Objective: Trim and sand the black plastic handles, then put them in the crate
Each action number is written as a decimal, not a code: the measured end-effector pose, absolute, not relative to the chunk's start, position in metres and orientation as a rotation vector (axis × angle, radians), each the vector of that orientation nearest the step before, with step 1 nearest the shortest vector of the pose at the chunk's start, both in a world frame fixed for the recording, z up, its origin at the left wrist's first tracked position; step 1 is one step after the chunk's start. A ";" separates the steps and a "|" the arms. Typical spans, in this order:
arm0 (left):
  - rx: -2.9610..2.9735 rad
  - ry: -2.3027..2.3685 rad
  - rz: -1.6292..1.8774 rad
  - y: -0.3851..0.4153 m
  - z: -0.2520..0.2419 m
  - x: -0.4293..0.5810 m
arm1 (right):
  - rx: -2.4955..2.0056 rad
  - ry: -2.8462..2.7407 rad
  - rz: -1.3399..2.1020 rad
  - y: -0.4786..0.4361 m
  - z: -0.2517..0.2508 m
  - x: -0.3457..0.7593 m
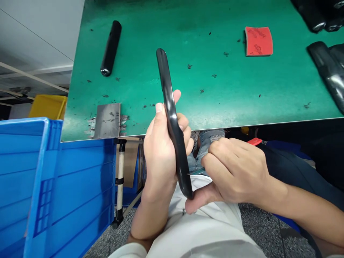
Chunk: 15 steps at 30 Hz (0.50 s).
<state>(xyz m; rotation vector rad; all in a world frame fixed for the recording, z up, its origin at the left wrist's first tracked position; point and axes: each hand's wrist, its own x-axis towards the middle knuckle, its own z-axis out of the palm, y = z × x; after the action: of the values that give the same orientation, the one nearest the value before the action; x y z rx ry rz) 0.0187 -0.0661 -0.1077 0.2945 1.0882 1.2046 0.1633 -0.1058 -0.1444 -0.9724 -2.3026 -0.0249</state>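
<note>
My left hand is wrapped round a long, glossy black plastic handle-like part, which stands tilted with its far end over the table. Closed in a fist beside its near end is my right hand, gripping what looks like a knife; only a thin blade and a red handle end show, and the fingers hide the rest. The blade tip meets the part's edge near the bottom. My right thumb presses against the part's lower tip.
A green table carries scattered black shavings. On it lie another black part, a red sandpaper-like pad, a grey metal block and several black parts at right. A blue crate stands left, a yellow bin behind it.
</note>
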 end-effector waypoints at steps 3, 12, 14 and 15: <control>0.281 1.083 1.202 -0.066 -0.108 0.020 | -0.932 -2.294 -0.074 -0.105 -0.147 0.165; 0.321 1.098 1.206 -0.066 -0.108 0.022 | -0.876 -2.257 -0.233 -0.105 -0.154 0.165; 0.338 1.115 1.210 -0.066 -0.107 0.023 | -0.855 -2.250 -0.253 -0.105 -0.154 0.167; 0.342 1.124 1.207 -0.065 -0.106 0.023 | -0.844 -2.243 -0.265 -0.104 -0.153 0.168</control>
<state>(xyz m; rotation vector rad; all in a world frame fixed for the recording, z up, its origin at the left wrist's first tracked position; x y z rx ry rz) 0.0233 -0.0655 -0.1065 0.3416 1.1236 1.2073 0.1675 -0.1044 -0.1534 -0.8440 -2.2429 -0.2648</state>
